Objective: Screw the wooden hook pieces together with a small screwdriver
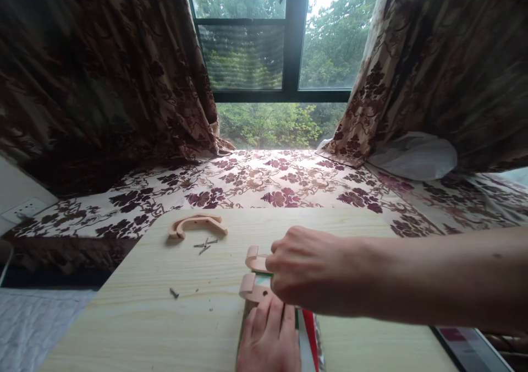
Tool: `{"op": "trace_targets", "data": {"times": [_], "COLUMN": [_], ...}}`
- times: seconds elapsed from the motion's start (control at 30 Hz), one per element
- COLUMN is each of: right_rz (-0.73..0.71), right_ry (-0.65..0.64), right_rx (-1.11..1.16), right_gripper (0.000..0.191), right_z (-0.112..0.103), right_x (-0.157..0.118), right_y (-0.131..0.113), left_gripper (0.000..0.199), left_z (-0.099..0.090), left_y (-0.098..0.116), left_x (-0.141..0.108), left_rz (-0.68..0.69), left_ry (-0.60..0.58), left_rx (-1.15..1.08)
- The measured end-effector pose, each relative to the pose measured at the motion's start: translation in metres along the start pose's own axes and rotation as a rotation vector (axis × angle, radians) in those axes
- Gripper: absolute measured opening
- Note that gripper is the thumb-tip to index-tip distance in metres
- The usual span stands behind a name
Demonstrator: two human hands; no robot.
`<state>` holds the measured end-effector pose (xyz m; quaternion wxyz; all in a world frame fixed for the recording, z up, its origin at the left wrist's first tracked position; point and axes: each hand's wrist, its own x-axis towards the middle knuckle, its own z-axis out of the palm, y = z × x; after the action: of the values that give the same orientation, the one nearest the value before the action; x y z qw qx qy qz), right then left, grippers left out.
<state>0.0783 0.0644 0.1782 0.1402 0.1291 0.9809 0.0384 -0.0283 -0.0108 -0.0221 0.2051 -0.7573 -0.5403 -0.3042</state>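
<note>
My left hand (pixel 270 333) lies at the bottom middle with its fingers together, the tips holding down a curled light wooden piece (pixel 248 286) that has a dark round hole. Just beyond it sits a second curled wooden piece (pixel 252 257), partly covered by my right hand (pixel 295 264). That hand is closed in a fist over the pieces; what its fingers hold is hidden. Under my left hand is a packet (pixel 309 339) with red, white and green parts, and a green-and-white patch shows between the two wooden pieces.
Toward the back left of the light wooden table (pixel 136 317) lie curved wooden pieces (pixel 198 224). Several screws (pixel 205 244) lie below them, with another screw (pixel 174 293) nearer. A dark-edged flat device (pixel 470 350) is at the right. Behind are floral fabric (pixel 280 185), curtains and a window.
</note>
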Motion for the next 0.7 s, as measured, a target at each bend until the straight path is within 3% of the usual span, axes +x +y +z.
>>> {"op": "trace_targets", "data": {"times": [0.13,0.23,0.37,0.6,0.7], "right_rz": [0.078,0.22,0.409,0.643,0.661], "right_ry": [-0.045,-0.072,0.156,0.563,0.592], "right_rx": [0.069,0.108,0.234,0.704,0.879], "right_gripper": [0.014,0.02,0.025,0.018,0.018], "right_z": [0.005,0.002,0.005,0.079,0.103], "right_x": [0.001,-0.012,-0.043,-0.066,-0.069], "right_y": [0.016,0.026,0.025,-0.004,-0.016], "left_gripper": [0.032,0.036,0.046,0.051,0.052], "left_z": [-0.004,-0.007,-0.009,-0.016,-0.023], "left_y": [-0.004,-0.01,-0.016,-0.015,-0.015], "left_x": [0.005,0.006,0.001,0.003,0.007], "left_rz": [0.073,0.179,0.223,0.238,0.25], "left_ry": [0.074,0.02,-0.088,-0.12,-0.153], "left_rx": [0.029,0.069,0.1,0.105,0.134]}}
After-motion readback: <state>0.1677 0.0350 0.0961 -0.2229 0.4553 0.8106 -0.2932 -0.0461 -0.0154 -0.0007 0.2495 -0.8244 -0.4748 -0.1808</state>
